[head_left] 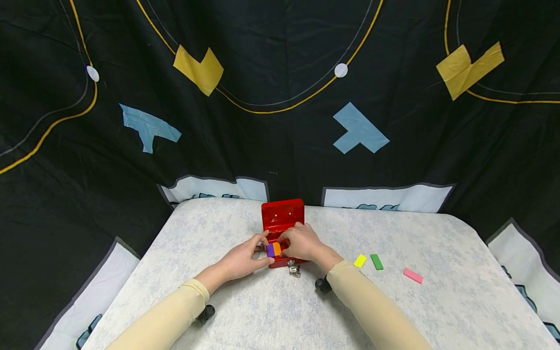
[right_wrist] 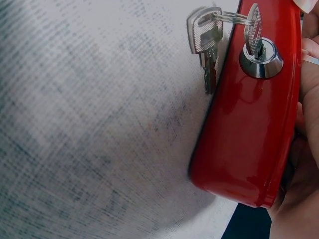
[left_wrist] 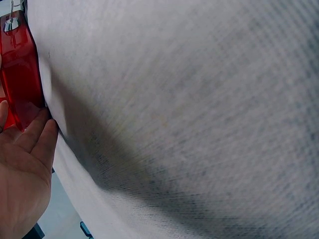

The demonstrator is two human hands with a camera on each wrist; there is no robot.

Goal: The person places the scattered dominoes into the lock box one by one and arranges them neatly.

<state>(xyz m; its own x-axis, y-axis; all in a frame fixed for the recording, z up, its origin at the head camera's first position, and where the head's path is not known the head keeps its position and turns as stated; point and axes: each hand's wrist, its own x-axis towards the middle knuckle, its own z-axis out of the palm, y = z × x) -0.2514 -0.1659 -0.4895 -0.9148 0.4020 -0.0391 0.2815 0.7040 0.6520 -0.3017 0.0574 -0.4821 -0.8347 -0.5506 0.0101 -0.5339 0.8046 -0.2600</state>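
Note:
An uncovered red metal box [head_left: 283,204] stands at the table's far side, its lid tipped back. A purple block [head_left: 270,250] and an orange block [head_left: 277,249] sit side by side in its left part. My left hand [head_left: 243,256] is at the box's left end, thumb by the front rim; the left wrist view shows its fingers [left_wrist: 44,142] fairly straight against the box's end. My right hand [head_left: 302,241] reaches in over the right side, with curled fingertips and thumb at the orange block's right edge. Keys [right_wrist: 205,35] hang from the front lock [right_wrist: 261,62].
Right of the right forearm lie a yellow block [head_left: 360,261], a green block [head_left: 376,262] and a pink block [head_left: 413,275] on the pale patterned tablecloth [head_left: 463,301]. Black wrist cameras [head_left: 323,285] sit under the forearms. Behind the table hangs a dark curtain [head_left: 280,146].

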